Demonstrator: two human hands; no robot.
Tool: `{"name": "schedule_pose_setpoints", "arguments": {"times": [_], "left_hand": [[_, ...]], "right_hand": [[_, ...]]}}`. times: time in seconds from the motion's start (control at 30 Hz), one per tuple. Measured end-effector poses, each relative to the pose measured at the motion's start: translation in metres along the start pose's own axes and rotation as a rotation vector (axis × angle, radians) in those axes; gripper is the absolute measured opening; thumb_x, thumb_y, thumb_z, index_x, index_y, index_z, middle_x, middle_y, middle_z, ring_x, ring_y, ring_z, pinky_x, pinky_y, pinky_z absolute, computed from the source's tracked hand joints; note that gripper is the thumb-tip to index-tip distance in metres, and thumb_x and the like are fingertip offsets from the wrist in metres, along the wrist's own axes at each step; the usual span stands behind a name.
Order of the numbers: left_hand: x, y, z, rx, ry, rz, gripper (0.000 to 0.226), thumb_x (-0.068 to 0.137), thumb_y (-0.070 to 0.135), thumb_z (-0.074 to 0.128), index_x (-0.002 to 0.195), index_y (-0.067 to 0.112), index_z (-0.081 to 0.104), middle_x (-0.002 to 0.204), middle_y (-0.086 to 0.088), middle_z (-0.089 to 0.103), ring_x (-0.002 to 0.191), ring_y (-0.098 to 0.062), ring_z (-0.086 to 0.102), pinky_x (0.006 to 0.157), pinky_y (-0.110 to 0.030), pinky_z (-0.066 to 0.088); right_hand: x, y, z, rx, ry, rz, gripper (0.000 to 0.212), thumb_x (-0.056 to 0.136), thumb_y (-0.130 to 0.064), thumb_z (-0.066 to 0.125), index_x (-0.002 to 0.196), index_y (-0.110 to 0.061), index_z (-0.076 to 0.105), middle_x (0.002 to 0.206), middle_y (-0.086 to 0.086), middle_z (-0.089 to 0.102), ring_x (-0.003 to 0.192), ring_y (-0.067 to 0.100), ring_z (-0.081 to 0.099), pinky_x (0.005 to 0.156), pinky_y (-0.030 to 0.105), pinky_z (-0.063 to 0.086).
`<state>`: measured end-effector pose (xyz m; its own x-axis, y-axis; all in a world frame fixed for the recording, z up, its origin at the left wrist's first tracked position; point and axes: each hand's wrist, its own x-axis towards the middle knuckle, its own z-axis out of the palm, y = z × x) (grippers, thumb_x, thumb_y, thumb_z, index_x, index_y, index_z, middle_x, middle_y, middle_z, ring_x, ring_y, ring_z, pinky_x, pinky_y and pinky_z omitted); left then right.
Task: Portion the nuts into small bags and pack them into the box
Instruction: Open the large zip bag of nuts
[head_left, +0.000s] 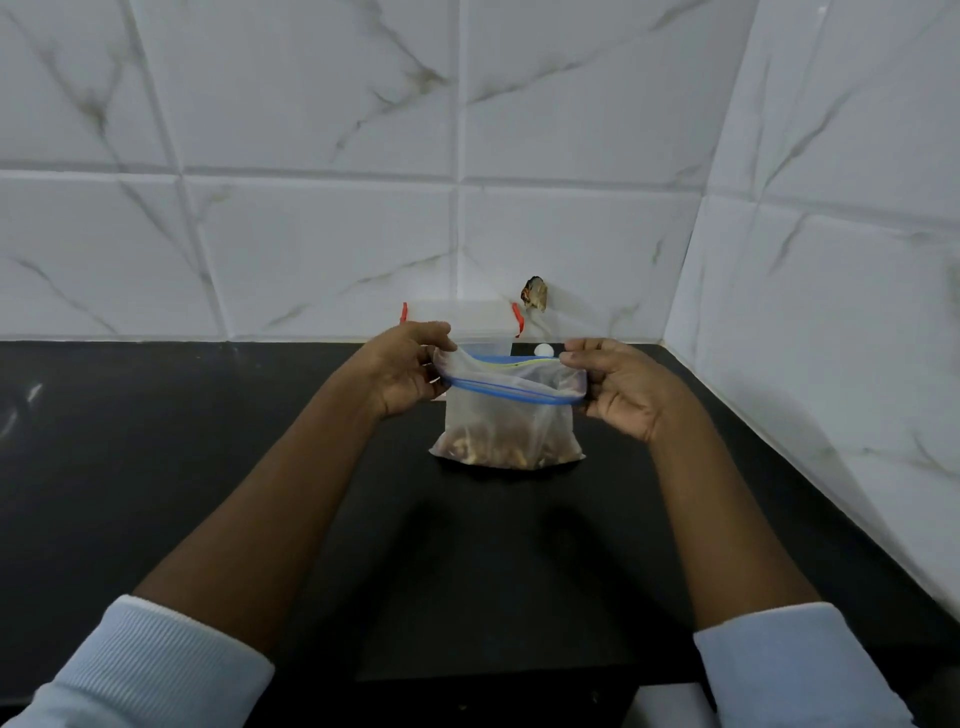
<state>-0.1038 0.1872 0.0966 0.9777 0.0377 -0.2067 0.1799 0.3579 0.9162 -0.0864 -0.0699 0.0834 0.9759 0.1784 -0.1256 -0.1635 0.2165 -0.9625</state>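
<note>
Your two hands hold one small clear bag (511, 423) upright on the black bench (208, 467), in the middle of the view and near the back wall. The bag's bottom rests on the bench, and the brown nuts (498, 451) lie heaped in its lower part.

Your left hand (402, 371) pinches the left end of the bag's top. Its fingers (415, 387) are curled in under the edge and the thumb lies over it. Your right hand (618, 392) pinches the right end in the same way, with the thumb pressed on the upper lip and the other fingers curled behind the corner. Between your hands the blue zip strip (511, 391) sags in a curve. The near and far lips stand apart, so the mouth is open.

Just behind the bag, against the tiled wall (311, 234), stands a clear box (460, 319) with red clasps (404, 312) at its two ends. Your left hand and the bag hide its lower part, and you cannot tell whether a lid is on it. A small white round thing (543, 349) shows just past the bag's rim. On the wall above it is a small brown patch (535, 293). Pale blue sleeves (156, 665) cover both of your forearms at the bottom of the view.
</note>
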Motion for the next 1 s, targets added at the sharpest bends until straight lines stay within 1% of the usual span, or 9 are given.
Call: {"name": "schedule_pose_setpoints", "arguments": {"times": [0.1, 0.17, 0.23, 0.4, 0.47, 0.57, 0.73, 0.87, 1.0], "left_hand": [[-0.002, 0.002, 0.005, 0.241, 0.067, 0.093, 0.029, 0.087, -0.013, 0.055, 0.096, 0.014, 0.059, 0.099, -0.010, 0.057, 0.073, -0.018, 0.053, 0.060, -0.030, 0.052], [-0.001, 0.002, 0.005, 0.391, 0.119, 0.164, 0.027, 0.087, -0.015, 0.058, 0.099, 0.009, 0.060, 0.099, -0.012, 0.059, 0.081, -0.022, 0.059, 0.058, -0.030, 0.055], [-0.001, 0.003, 0.003, 0.506, 0.164, 0.238, 0.024, 0.087, -0.013, 0.062, 0.102, 0.004, 0.062, 0.100, -0.014, 0.061, 0.083, -0.026, 0.063, 0.058, -0.031, 0.060], [-0.002, 0.011, -0.007, 0.704, 0.187, 0.313, 0.016, 0.085, -0.009, 0.067, 0.098, 0.000, 0.070, 0.089, -0.007, 0.064, 0.078, -0.021, 0.059, 0.073, -0.036, 0.059], [-0.002, 0.016, -0.010, 0.719, 0.163, 0.280, 0.014, 0.085, -0.008, 0.068, 0.095, 0.001, 0.072, 0.084, -0.004, 0.066, 0.080, -0.020, 0.059, 0.077, -0.037, 0.056], [-0.004, 0.023, -0.012, 0.732, 0.127, 0.229, 0.016, 0.085, -0.011, 0.068, 0.088, 0.005, 0.073, 0.084, -0.009, 0.066, 0.080, -0.021, 0.060, 0.077, -0.036, 0.056], [-0.009, 0.031, -0.012, 0.730, 0.076, 0.212, 0.017, 0.084, -0.015, 0.070, 0.086, 0.001, 0.072, 0.088, -0.014, 0.068, 0.076, -0.023, 0.064, 0.057, -0.023, 0.059], [-0.012, 0.031, -0.010, 0.715, 0.108, 0.236, 0.012, 0.081, -0.013, 0.075, 0.092, -0.010, 0.072, 0.090, -0.021, 0.070, 0.073, -0.025, 0.068, 0.060, -0.026, 0.063], [-0.018, 0.014, -0.003, 0.624, 0.128, 0.249, 0.012, 0.080, -0.013, 0.077, 0.088, -0.011, 0.067, 0.077, -0.018, 0.067, 0.065, -0.026, 0.066, 0.054, -0.025, 0.060]], "right_hand": [[-0.003, -0.007, -0.001, -0.214, -0.001, -0.028, 0.021, 0.089, 0.004, 0.070, 0.101, -0.012, 0.068, 0.098, 0.011, 0.072, 0.082, 0.021, 0.066, 0.072, 0.036, 0.054], [-0.003, -0.010, -0.002, -0.349, 0.033, -0.060, 0.019, 0.089, 0.006, 0.070, 0.101, -0.009, 0.070, 0.101, 0.013, 0.073, 0.077, 0.019, 0.067, 0.064, 0.031, 0.056], [-0.001, -0.013, -0.003, -0.464, 0.102, -0.110, 0.013, 0.090, 0.003, 0.070, 0.098, -0.006, 0.073, 0.097, 0.012, 0.074, 0.066, 0.015, 0.065, 0.058, 0.028, 0.055], [0.000, -0.020, -0.005, -0.603, 0.228, -0.204, 0.006, 0.094, -0.006, 0.071, 0.091, -0.006, 0.076, 0.080, 0.013, 0.071, 0.060, 0.017, 0.062, 0.056, 0.028, 0.055], [0.000, -0.025, -0.006, -0.613, 0.245, -0.198, 0.005, 0.093, -0.005, 0.072, 0.091, -0.005, 0.077, 0.081, 0.015, 0.071, 0.060, 0.018, 0.064, 0.057, 0.028, 0.056], [0.001, -0.028, -0.005, -0.683, 0.277, -0.205, 0.006, 0.092, -0.004, 0.072, 0.089, -0.006, 0.077, 0.082, 0.017, 0.072, 0.064, 0.020, 0.066, 0.059, 0.030, 0.058], [0.000, -0.033, -0.001, -0.847, 0.340, -0.272, 0.013, 0.091, -0.002, 0.071, 0.081, -0.008, 0.077, 0.081, 0.013, 0.074, 0.066, 0.022, 0.068, 0.065, 0.032, 0.064], [-0.003, -0.033, 0.002, -0.949, 0.387, -0.311, 0.013, 0.090, -0.003, 0.068, 0.081, -0.009, 0.076, 0.078, 0.015, 0.075, 0.068, 0.030, 0.075, 0.072, 0.043, 0.066], [-0.011, -0.025, 0.010, -0.886, 0.354, -0.296, 0.010, 0.089, -0.002, 0.068, 0.081, -0.003, 0.074, 0.079, 0.018, 0.074, 0.060, 0.026, 0.074, 0.061, 0.036, 0.064]]}}
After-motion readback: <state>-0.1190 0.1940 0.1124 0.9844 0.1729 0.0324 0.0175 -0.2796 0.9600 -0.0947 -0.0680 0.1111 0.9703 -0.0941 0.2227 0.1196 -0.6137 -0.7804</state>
